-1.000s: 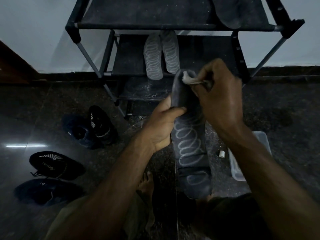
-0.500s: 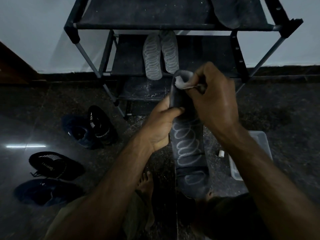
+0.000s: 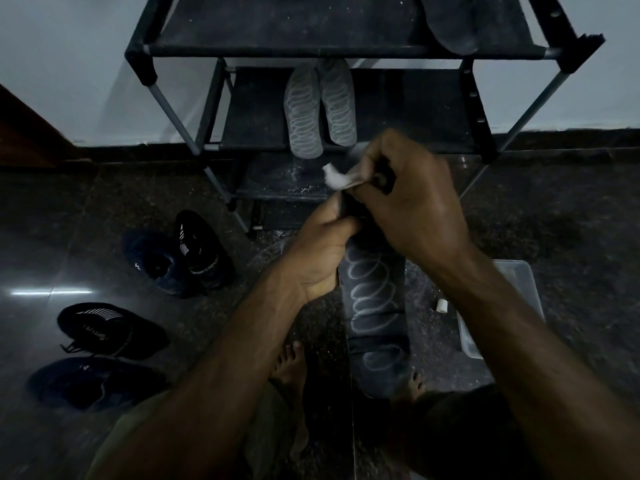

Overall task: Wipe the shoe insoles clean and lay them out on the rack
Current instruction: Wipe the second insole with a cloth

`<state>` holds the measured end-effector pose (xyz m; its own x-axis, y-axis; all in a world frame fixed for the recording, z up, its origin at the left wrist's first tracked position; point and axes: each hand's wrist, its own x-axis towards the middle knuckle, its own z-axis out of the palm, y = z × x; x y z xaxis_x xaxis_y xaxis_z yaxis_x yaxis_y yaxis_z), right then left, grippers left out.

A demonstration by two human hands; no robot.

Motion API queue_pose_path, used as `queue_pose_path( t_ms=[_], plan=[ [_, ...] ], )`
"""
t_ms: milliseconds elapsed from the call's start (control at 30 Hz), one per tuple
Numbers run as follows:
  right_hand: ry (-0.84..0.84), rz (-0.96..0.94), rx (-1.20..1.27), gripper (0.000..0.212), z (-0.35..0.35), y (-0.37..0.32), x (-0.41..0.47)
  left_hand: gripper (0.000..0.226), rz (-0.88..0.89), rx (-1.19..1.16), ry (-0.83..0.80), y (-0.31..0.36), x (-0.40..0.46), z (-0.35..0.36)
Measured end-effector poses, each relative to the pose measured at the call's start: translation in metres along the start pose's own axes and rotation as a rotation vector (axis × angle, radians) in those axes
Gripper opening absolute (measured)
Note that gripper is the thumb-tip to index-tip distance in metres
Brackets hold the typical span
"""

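Glossy stone floor (image 3: 86, 237), matt fabric rack shelves (image 3: 398, 109), clear plastic tub (image 3: 519, 285)

there is a single view, a wide-angle camera worn on the person's head, looking forward and steeply down. it sits close above both forearms, which enter from the bottom edge and meet near the frame's centre. the rack (image 3: 346, 50) fills the top of the frame, the dark floor (image 3: 86, 209) spreads across the left and right, and straight lines bow toward the edges.
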<state>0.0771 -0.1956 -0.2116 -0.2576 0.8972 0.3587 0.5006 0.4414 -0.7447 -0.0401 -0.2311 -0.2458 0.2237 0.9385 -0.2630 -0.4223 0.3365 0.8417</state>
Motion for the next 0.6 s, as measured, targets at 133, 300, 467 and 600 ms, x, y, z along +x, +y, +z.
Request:
queue_pose_path(
  t_ms=[133, 300, 467, 600],
  plan=[
    [-0.052, -0.006, -0.035, 0.02, 0.0, 0.0, 0.001, 0.036, -0.014, 0.027, 0.011, -0.002, 0.0, 0.0],
    [0.048, 0.028, -0.061, 0.013, -0.009, 0.009, 0.003, 0.047, -0.028, 0.078, -0.028, -0.005, 0.001, 0.001],
    [-0.211, -0.022, -0.04, 0.019, -0.013, -0.006, 0.003, 0.028, -0.037, 0.074, 0.001, -0.003, 0.0, 0.0],
    [-0.076, -0.014, -0.098, 0.02, -0.011, 0.004, 0.003, 0.04, -0.024, 0.097, -0.025, -0.006, 0.001, 0.001]
  ],
)
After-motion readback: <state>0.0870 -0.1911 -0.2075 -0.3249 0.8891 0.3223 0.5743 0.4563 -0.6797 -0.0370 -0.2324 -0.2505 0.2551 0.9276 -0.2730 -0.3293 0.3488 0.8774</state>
